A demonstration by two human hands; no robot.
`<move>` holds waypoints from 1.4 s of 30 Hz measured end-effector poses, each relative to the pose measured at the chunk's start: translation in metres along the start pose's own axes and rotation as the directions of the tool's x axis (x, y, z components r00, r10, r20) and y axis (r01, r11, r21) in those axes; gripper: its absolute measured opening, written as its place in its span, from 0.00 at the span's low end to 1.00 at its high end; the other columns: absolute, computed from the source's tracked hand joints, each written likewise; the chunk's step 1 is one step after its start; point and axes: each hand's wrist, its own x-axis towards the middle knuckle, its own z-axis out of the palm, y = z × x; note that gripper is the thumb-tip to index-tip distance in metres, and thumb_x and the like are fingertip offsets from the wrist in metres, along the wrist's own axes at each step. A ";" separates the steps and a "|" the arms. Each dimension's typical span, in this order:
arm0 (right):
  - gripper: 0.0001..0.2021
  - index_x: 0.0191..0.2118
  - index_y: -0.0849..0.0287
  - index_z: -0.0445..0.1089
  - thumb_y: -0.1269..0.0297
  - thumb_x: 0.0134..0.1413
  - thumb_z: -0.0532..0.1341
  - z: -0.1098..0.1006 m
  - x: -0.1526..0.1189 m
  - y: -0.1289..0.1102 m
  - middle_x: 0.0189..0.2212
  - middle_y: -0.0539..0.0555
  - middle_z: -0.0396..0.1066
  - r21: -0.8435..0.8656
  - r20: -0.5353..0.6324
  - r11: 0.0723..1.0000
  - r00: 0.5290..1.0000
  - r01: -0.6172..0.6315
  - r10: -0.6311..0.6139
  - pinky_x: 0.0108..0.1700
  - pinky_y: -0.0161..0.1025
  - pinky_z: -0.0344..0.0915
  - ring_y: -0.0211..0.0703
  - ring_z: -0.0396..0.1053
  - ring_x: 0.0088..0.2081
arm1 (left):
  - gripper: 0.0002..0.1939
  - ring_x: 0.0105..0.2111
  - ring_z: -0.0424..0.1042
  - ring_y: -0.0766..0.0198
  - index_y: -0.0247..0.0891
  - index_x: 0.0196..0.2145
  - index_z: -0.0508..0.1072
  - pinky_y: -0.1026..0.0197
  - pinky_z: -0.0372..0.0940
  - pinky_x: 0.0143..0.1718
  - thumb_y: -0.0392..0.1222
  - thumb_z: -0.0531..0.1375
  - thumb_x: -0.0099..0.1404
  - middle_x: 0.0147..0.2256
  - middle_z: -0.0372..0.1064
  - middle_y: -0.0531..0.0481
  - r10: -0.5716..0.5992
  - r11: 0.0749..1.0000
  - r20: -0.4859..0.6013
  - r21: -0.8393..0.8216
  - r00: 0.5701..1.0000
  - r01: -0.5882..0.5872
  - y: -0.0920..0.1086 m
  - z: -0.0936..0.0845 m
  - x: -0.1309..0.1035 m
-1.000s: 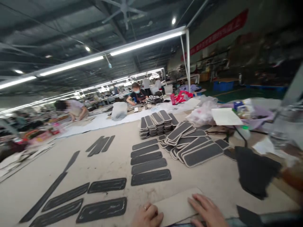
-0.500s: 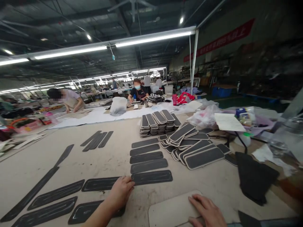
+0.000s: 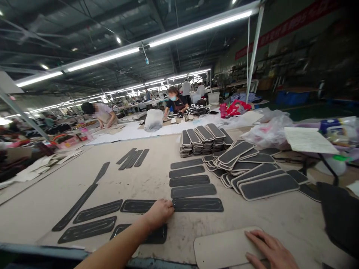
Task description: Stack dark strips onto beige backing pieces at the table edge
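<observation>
Near the middle, my left hand point(image 3: 159, 213) has its fingers pressed together at the left end of a dark rounded strip point(image 3: 198, 204). Another dark strip point(image 3: 137, 206) lies on the table partly behind that hand. My right hand point(image 3: 270, 248) rests with fingers apart on the right part of a beige rounded panel point(image 3: 224, 248) at the front edge. Several dark strips point(image 3: 193, 181) lie in a column beyond my left hand. To their right is a loose heap of dark panels with pale borders point(image 3: 269, 186).
Neat stacks of bordered panels point(image 3: 204, 134) stand behind the heap. Black material point(image 3: 339, 213) lies at the right, below a paper sheet point(image 3: 308, 140) and plastic bags point(image 3: 269, 129). A white bag point(image 3: 153, 120) and two people are across the table.
The camera view has shifted, so the table and hands appear farther right. My left hand stays at the strip's end, and my right hand stays at the beige panel.
</observation>
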 end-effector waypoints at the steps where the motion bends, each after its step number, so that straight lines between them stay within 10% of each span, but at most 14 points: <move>1: 0.23 0.52 0.44 0.66 0.46 0.48 0.59 -0.001 0.000 -0.003 0.48 0.51 0.67 0.005 0.010 1.000 1.000 -0.019 0.019 0.44 0.42 0.68 0.49 0.66 0.47 | 0.04 0.31 0.66 0.63 0.36 0.31 0.69 0.59 0.60 0.36 0.34 0.54 0.59 0.34 0.67 0.47 0.033 0.999 0.000 0.002 0.999 -0.033 0.000 -0.001 0.002; 9: 0.21 0.51 0.48 0.67 0.50 0.50 0.59 -0.025 0.010 -0.036 0.48 0.54 0.66 0.097 0.054 0.981 0.986 -0.165 0.161 0.47 0.46 0.64 0.51 0.63 0.48 | 0.08 0.31 0.65 0.61 0.35 0.32 0.68 0.57 0.60 0.36 0.32 0.50 0.61 0.32 0.66 0.46 0.116 0.993 -0.111 0.021 0.987 -0.115 0.003 -0.014 0.003; 15: 0.19 0.50 0.54 0.67 0.57 0.53 0.58 -0.030 0.015 -0.047 0.46 0.57 0.67 0.364 -0.078 0.898 0.952 -0.249 0.296 0.52 0.48 0.61 0.50 0.63 0.49 | 0.09 0.35 0.65 0.62 0.37 0.35 0.66 0.60 0.60 0.38 0.33 0.47 0.64 0.34 0.64 0.48 -0.002 0.979 -0.363 -0.189 0.932 -0.072 0.021 -0.062 -0.012; 20: 0.19 0.52 0.56 0.65 0.58 0.55 0.57 -0.035 0.023 -0.056 0.46 0.58 0.67 0.764 0.008 0.567 0.884 -0.307 0.468 0.45 0.42 0.68 0.44 0.68 0.41 | 0.05 0.29 0.64 0.67 0.38 0.31 0.64 0.65 0.60 0.32 0.34 0.49 0.63 0.30 0.62 0.52 0.010 0.916 -0.356 -0.372 0.934 -0.152 0.048 -0.097 -0.020; 29: 0.19 0.45 0.58 0.69 0.54 0.49 0.61 -0.036 0.019 -0.046 0.39 0.56 0.72 0.910 0.134 0.214 0.741 -0.354 0.658 0.40 0.43 0.69 0.45 0.69 0.37 | 0.06 0.26 0.64 0.67 0.40 0.28 0.63 0.66 0.60 0.28 0.35 0.49 0.62 0.26 0.61 0.52 0.043 0.822 -0.407 -0.504 0.913 -0.264 0.087 -0.119 -0.018; 36: 0.24 0.51 0.56 0.65 0.53 0.48 0.60 -0.032 0.029 -0.053 0.44 0.57 0.69 0.934 0.189 0.128 0.763 -0.334 0.618 0.33 0.42 0.70 0.42 0.69 0.33 | 0.07 0.26 0.67 0.67 0.41 0.29 0.65 0.68 0.63 0.27 0.32 0.50 0.58 0.27 0.65 0.51 0.211 0.855 -0.430 -0.354 0.878 -0.379 0.093 -0.127 -0.019; 42: 0.21 0.46 0.57 0.68 0.50 0.50 0.59 -0.034 0.028 -0.052 0.40 0.56 0.70 0.932 0.230 0.091 0.769 -0.350 0.596 0.38 0.42 0.69 0.44 0.70 0.35 | 0.09 0.30 0.66 0.66 0.40 0.29 0.66 0.66 0.63 0.33 0.31 0.48 0.61 0.29 0.65 0.50 0.149 0.873 -0.312 -0.404 0.938 -0.273 0.102 -0.134 -0.027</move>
